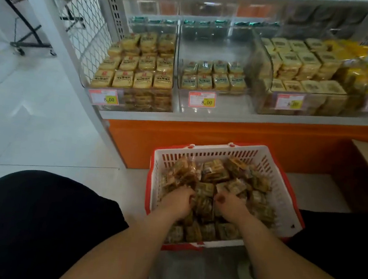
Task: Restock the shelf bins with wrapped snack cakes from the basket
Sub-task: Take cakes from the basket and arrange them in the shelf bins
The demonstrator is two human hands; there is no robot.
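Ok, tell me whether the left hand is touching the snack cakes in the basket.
Touching. The head view shows the left hand dug into the snack cakes inside the basket, fingers curled among the wrappers.

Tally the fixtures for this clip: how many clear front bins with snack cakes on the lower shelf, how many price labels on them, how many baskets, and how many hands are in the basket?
Clear front bins: 3, left bin, middle bin, right bin
Red-bordered price labels: 3 clear; a fourth at far right is blurred
Red and white basket: 1
Hands in basket: 2, left hand, right hand
Total: 9
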